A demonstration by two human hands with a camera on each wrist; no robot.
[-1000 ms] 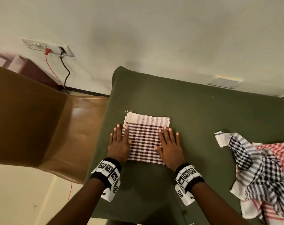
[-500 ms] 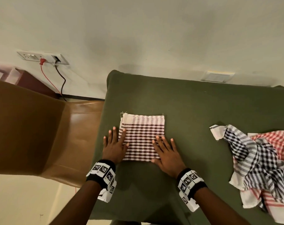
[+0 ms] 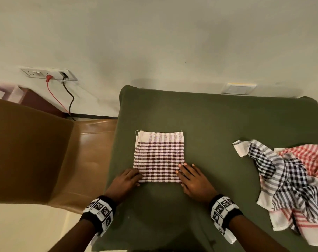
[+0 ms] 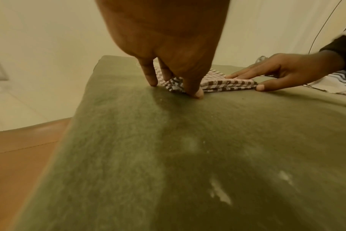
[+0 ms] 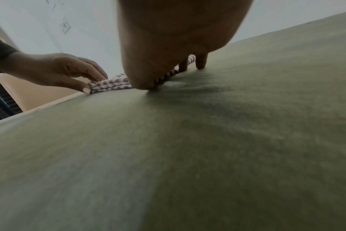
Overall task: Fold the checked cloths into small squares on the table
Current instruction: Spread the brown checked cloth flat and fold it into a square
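Observation:
A maroon-and-white checked cloth (image 3: pixel 160 157), folded into a flat square, lies on the green-covered table (image 3: pixel 218 115). My left hand (image 3: pixel 131 179) is at its near left corner. In the right wrist view that left hand (image 5: pixel 93 84) pinches the corner between thumb and curled fingers. My right hand (image 3: pixel 189 175) is at the near right corner. In the left wrist view its fingers (image 4: pixel 241 75) lie on top of the cloth (image 4: pixel 227 84) and its thumb presses the edge from the front. The corner under my left hand is slightly raised.
A loose heap of black-checked and red-checked cloths (image 3: pixel 291 179) lies at the table's right side. A brown chair (image 3: pixel 45 151) stands close against the table's left edge. A wall socket (image 3: pixel 49 74) with red and black cables sits behind the chair.
Both hands have slid back along the cloth from its middle to the near corners. The left fingers have curled in at their corner.

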